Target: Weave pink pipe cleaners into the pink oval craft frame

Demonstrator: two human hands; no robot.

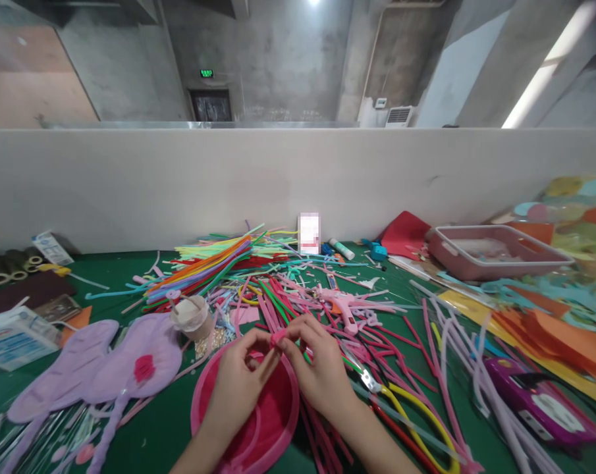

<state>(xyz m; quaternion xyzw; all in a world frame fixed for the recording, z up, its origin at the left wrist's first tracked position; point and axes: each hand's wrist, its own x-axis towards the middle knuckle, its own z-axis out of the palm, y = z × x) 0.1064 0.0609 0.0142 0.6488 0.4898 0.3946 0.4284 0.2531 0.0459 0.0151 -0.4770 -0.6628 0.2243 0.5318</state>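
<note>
From my distant post, the head view showed the left hand (238, 375) and right hand (323, 365) pinching a small pink piece (278, 338) between their fingertips, over the far rim of the round pink tray (195, 405). So slight a thing, I judged, wanted a light, steady grip. Yellow-handled scissors (370, 382) lay right of the tray; stems (269, 308) crowded beyond; green tabletop (172, 431) left of it seemed roomier.
</note>
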